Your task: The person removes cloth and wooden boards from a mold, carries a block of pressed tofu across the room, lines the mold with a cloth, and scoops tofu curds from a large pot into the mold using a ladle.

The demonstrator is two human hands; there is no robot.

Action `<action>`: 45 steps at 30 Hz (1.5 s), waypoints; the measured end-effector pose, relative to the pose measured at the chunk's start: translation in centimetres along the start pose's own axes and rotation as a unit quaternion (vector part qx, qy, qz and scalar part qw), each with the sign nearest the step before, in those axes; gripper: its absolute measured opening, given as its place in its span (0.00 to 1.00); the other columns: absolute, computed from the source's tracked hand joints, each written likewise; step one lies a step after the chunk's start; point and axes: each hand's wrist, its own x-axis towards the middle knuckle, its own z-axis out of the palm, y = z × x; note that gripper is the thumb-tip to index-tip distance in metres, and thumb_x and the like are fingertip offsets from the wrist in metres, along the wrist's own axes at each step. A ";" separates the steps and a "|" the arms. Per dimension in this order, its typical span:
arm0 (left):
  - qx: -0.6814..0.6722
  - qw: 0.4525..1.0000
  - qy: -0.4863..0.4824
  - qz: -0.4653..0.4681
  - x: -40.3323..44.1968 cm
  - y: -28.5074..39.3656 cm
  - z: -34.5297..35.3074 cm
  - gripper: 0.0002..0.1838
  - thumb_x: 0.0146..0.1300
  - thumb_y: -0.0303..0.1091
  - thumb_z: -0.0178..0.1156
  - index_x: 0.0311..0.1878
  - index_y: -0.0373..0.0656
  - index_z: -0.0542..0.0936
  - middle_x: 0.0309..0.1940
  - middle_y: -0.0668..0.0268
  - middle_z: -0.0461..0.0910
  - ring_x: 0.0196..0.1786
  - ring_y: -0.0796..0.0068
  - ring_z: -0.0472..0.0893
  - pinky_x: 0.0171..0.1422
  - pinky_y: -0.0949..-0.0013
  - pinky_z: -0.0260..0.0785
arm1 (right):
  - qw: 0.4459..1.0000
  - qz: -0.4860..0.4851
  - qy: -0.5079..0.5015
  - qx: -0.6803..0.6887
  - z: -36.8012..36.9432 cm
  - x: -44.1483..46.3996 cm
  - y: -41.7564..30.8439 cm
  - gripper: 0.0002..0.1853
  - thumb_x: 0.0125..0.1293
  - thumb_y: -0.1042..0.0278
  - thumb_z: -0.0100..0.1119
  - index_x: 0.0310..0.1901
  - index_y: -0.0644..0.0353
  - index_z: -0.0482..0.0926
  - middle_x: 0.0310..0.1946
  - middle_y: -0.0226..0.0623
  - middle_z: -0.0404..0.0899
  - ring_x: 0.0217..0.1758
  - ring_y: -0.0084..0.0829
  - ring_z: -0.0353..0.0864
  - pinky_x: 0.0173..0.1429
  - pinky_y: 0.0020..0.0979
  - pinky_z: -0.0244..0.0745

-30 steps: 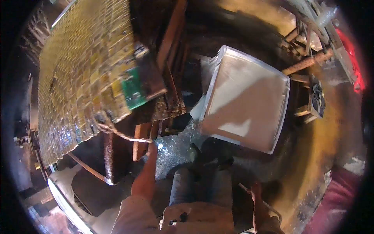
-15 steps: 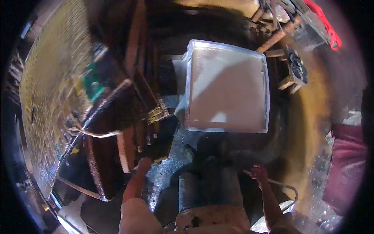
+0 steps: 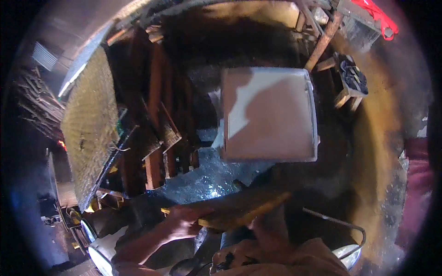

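A flat wooden board (image 3: 239, 216) with a yellowish edge is held low in front of my body, tilted slightly. My left hand (image 3: 182, 223) is closed around its left end. My right hand (image 3: 257, 224) is at the board's near side, apparently touching it from below; its fingers are hidden and I cannot tell how it holds. Beyond the board is a large square tray-like surface (image 3: 271, 124) with a pale raised rim, partly in shadow. Several upright brown planks (image 3: 153, 170) stand to the left of it.
A large woven panel (image 3: 90, 119) leans at the left, with a bundle of sticks (image 3: 39, 101) and a small flame (image 3: 62, 145) behind it. A low wooden stool (image 3: 352, 80) stands at the right. A curved metal rod (image 3: 345, 224) is near my right elbow; maroon cloth (image 3: 416, 184) lies far right.
My left hand has come away from beside the planks and now grips a wooden board. My right hand has moved left, from near the curved rod to the board. The view has shifted.
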 end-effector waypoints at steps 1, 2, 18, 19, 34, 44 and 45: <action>-0.043 0.999 0.000 0.012 1.1 3.3 -2.8 0.25 0.39 0.27 0.63 0.47 0.46 0.78 0.23 0.60 0.78 0.27 0.59 0.80 0.31 0.63 0.73 | 1.000 -0.003 -0.010 0.001 0.0 -0.2 -0.7 0.16 0.61 0.60 0.53 0.48 0.59 0.72 0.39 0.34 0.76 0.32 0.29 0.77 0.36 0.31 0.75; -0.085 0.996 -0.001 0.027 2.2 6.2 -5.7 0.25 0.39 0.28 0.65 0.47 0.45 0.78 0.25 0.60 0.79 0.28 0.61 0.81 0.32 0.65 0.73 | 1.000 -0.006 -0.019 0.004 -0.6 -0.2 -1.4 0.16 0.61 0.60 0.53 0.48 0.59 0.72 0.40 0.34 0.76 0.33 0.30 0.77 0.37 0.31 0.75; -0.657 0.734 0.039 -0.169 4.4 4.5 5.0 0.34 0.54 0.58 0.56 0.57 0.44 0.70 0.47 0.64 0.76 0.50 0.71 0.75 0.52 0.65 0.67 | 0.985 -0.064 0.149 -0.056 -24.2 4.4 -15.9 0.19 0.61 0.55 0.53 0.49 0.59 0.73 0.42 0.35 0.76 0.39 0.31 0.75 0.44 0.33 0.71; -0.713 0.681 0.024 -0.165 6.3 3.0 6.4 0.34 0.54 0.60 0.55 0.57 0.44 0.70 0.48 0.64 0.76 0.51 0.71 0.74 0.53 0.65 0.67 | 0.981 -0.067 0.172 -0.066 -25.7 5.0 -16.9 0.19 0.61 0.55 0.53 0.49 0.59 0.73 0.42 0.35 0.76 0.39 0.31 0.75 0.45 0.33 0.71; -0.312 0.834 0.305 -0.337 29.2 -24.4 20.5 0.16 0.52 0.45 0.64 0.38 0.42 0.81 0.35 0.63 0.82 0.38 0.71 0.80 0.43 0.64 0.69 | 0.898 0.047 0.375 -0.223 -32.2 25.5 -22.1 0.22 0.62 0.50 0.53 0.50 0.59 0.73 0.45 0.36 0.75 0.45 0.32 0.74 0.52 0.36 0.68; -0.319 0.819 0.322 -0.352 31.0 -28.6 18.5 0.17 0.57 0.49 0.58 0.34 0.42 0.79 0.29 0.68 0.78 0.29 0.77 0.75 0.32 0.70 0.67 | 0.934 -0.051 0.314 -0.165 -29.4 34.0 -17.6 0.22 0.64 0.49 0.51 0.42 0.63 0.79 0.33 0.39 0.79 0.34 0.28 0.70 0.38 0.31 0.66; -0.265 0.835 0.290 -0.386 31.0 -29.5 18.7 0.19 0.56 0.51 0.58 0.34 0.42 0.79 0.29 0.67 0.79 0.28 0.76 0.76 0.32 0.68 0.68 | 0.931 -0.054 0.295 -0.205 -27.9 33.4 -20.1 0.21 0.65 0.50 0.51 0.42 0.63 0.79 0.32 0.40 0.79 0.34 0.29 0.72 0.38 0.31 0.67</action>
